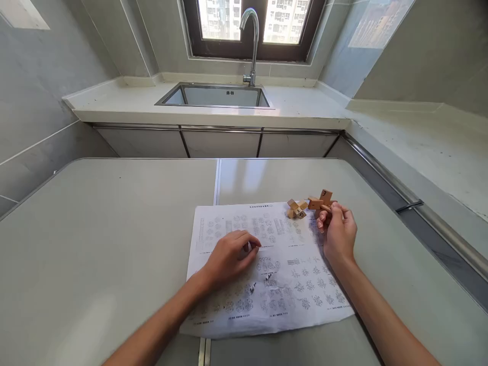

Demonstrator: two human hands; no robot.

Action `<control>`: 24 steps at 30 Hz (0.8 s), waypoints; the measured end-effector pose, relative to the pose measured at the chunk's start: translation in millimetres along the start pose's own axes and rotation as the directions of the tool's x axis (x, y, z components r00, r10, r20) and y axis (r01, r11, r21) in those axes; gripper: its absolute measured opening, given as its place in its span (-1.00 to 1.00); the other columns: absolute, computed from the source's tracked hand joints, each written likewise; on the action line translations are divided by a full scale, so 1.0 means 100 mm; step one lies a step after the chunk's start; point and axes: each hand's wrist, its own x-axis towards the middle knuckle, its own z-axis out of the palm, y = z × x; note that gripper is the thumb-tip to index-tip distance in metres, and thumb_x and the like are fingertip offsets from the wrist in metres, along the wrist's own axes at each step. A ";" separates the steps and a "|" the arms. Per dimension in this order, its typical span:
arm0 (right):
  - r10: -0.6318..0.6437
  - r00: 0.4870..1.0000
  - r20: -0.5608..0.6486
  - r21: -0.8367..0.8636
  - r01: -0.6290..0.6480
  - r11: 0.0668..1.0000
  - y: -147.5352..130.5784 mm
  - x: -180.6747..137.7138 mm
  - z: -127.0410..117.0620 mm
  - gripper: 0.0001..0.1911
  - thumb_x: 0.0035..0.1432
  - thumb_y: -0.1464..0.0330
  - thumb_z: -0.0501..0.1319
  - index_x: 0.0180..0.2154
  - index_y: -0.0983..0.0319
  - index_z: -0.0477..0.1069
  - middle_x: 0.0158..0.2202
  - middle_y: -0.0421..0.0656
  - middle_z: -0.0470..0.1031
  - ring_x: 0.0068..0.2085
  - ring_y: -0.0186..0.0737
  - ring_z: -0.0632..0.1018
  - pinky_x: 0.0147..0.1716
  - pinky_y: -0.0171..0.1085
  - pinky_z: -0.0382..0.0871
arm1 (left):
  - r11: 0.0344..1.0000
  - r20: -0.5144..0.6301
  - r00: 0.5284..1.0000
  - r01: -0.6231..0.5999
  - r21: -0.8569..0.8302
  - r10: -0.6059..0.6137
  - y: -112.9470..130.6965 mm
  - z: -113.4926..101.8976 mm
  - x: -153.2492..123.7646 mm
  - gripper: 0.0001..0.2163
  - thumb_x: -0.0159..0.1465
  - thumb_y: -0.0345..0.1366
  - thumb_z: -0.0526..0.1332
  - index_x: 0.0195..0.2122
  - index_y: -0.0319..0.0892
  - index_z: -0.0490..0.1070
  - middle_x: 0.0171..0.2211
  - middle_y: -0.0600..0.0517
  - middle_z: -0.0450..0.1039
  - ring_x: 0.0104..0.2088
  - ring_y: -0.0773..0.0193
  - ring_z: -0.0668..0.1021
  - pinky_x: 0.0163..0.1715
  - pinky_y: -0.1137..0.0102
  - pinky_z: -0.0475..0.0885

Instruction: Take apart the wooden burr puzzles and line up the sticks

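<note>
Currently, a small pale wooden interlocking puzzle piece with a dark mark on its face [321, 199] is pinched in the fingertips of the person's right hand [338, 231], raised just off the grey tabletop [114, 244]. Just left of that hand lies a second cluster of pale wooden puzzle blocks [297, 208], resting on the far corner of a white printed instruction sheet [267, 269]. The left hand [231, 256] lies loosely curled, palm down, flat on the sheet, holding nothing.

The step in hand looks like fitting pieces together, with assembly barely begun. The next move probably calls for matching the held piece to a diagram and turning it to suit the cluster.

The sheet shows rows of small diagrams with captions too small to read. Marks on the blocks are unclear, perhaps numerals.
</note>
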 end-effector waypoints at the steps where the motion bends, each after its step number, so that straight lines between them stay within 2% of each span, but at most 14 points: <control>1: -0.032 0.999 0.007 -0.021 0.033 0.999 -0.01 -0.03 0.02 -0.56 0.17 -0.02 0.44 -0.28 0.11 0.32 -0.53 -0.36 0.38 -0.58 -0.42 0.35 -0.65 -0.42 0.22 | 1.000 0.000 1.000 0.002 -0.001 -0.002 0.00 0.00 0.00 -0.89 0.38 -0.40 0.20 -0.19 -0.13 0.51 -0.34 0.04 0.53 -0.34 0.25 0.53 -0.28 0.36 0.42; 6: -0.177 0.982 0.067 -0.096 0.183 0.978 -0.13 -0.23 0.11 -0.58 0.26 -0.08 0.35 -0.24 0.07 0.32 -0.49 -0.34 0.38 -0.52 -0.37 0.40 -0.57 -0.37 0.26 | 1.000 0.001 1.000 -0.003 -0.007 0.003 -0.01 0.00 -0.01 -0.89 0.39 -0.40 0.19 -0.18 -0.13 0.51 -0.34 0.04 0.54 -0.33 0.26 0.53 -0.27 0.36 0.42; 8: -0.198 0.973 0.117 -0.075 0.208 0.975 -0.18 -0.30 0.13 -0.55 0.27 -0.09 0.34 -0.30 0.09 0.29 -0.49 -0.31 0.35 -0.49 -0.34 0.41 -0.55 -0.35 0.26 | 1.000 0.002 1.000 -0.002 -0.010 0.002 -0.02 0.01 -0.02 -0.89 0.40 -0.40 0.19 -0.18 -0.13 0.52 -0.33 0.03 0.55 -0.33 0.26 0.54 -0.27 0.36 0.43; 11: -0.128 0.964 0.234 -0.004 0.132 0.991 -0.21 -0.37 0.13 -0.45 0.27 -0.09 0.34 -0.45 0.13 0.18 -0.54 -0.31 0.22 -0.52 -0.33 0.33 -0.57 -0.33 0.18 | 1.000 0.001 1.000 0.003 -0.018 -0.003 -0.03 0.01 -0.03 -0.89 0.40 -0.39 0.19 -0.17 -0.13 0.52 -0.32 0.03 0.56 -0.31 0.25 0.55 -0.26 0.35 0.44; 13: -0.026 0.934 0.356 0.005 0.026 1.000 -0.18 -0.39 0.11 -0.49 0.30 -0.04 0.34 -0.44 0.14 0.21 -0.57 -0.33 0.15 -0.56 -0.36 0.24 -0.60 -0.32 0.09 | 1.000 0.005 1.000 0.010 -0.028 -0.010 -0.03 0.01 -0.03 -0.89 0.40 -0.38 0.19 -0.15 -0.13 0.51 -0.31 0.03 0.56 -0.31 0.24 0.56 -0.25 0.34 0.46; 15: 0.065 0.875 0.479 -0.025 -0.061 0.998 -0.12 -0.44 0.09 -0.58 0.34 0.00 0.30 -0.38 0.14 0.30 -0.59 -0.35 0.12 -0.59 -0.36 0.16 -0.61 -0.32 0.01 | 0.999 0.011 1.000 0.030 -0.045 -0.029 -0.03 0.01 -0.04 -0.88 0.42 -0.34 0.19 -0.07 -0.12 0.48 -0.25 0.02 0.57 -0.30 0.24 0.57 -0.23 0.32 0.48; 17: 0.115 0.808 0.577 -0.077 -0.087 0.993 -0.05 -0.50 0.08 -0.58 0.39 0.00 0.23 -0.37 0.15 0.33 -0.62 -0.35 0.11 -0.59 -0.35 0.14 -0.59 -0.30 0.00 | 0.995 -0.001 0.998 0.064 -0.071 -0.064 -0.03 0.01 -0.05 -0.77 0.42 -0.26 0.24 0.07 -0.10 0.41 -0.11 -0.02 0.57 -0.27 0.22 0.59 -0.19 0.29 0.52; 19: 0.160 0.736 0.658 -0.159 -0.072 0.985 0.02 -0.58 0.09 -0.53 0.43 0.00 0.19 -0.44 0.15 0.26 -0.65 -0.34 0.15 -0.60 -0.35 0.17 -0.57 -0.29 0.02 | 0.990 -0.033 0.994 0.099 -0.102 -0.103 -0.05 0.02 -0.06 -0.53 0.36 -0.13 0.34 0.23 -0.07 0.26 0.05 -0.08 0.52 -0.20 0.17 0.60 -0.14 0.23 0.55; 21: 0.205 0.640 0.740 -0.219 -0.059 0.974 0.04 -0.66 0.11 -0.49 0.43 -0.01 0.18 -0.47 0.15 0.21 -0.65 -0.33 0.21 -0.60 -0.36 0.17 -0.56 -0.29 0.02 | 0.987 -0.042 0.993 0.105 -0.124 -0.111 -0.05 0.03 -0.07 -0.25 0.26 -0.04 0.44 0.35 -0.03 0.09 0.18 -0.13 0.44 -0.11 0.10 0.61 -0.07 0.16 0.56; 24: 0.242 0.537 0.808 -0.274 -0.020 0.961 0.01 -0.74 0.16 -0.45 0.42 -0.06 0.17 -0.48 0.14 0.17 -0.65 -0.33 0.22 -0.59 -0.36 0.16 -0.55 -0.30 0.02 | 0.989 0.036 0.999 0.040 -0.145 -0.035 -0.04 0.02 -0.08 0.03 0.07 -0.03 0.57 0.43 0.04 -0.05 0.31 -0.18 0.32 -0.01 0.02 0.60 0.03 0.08 0.54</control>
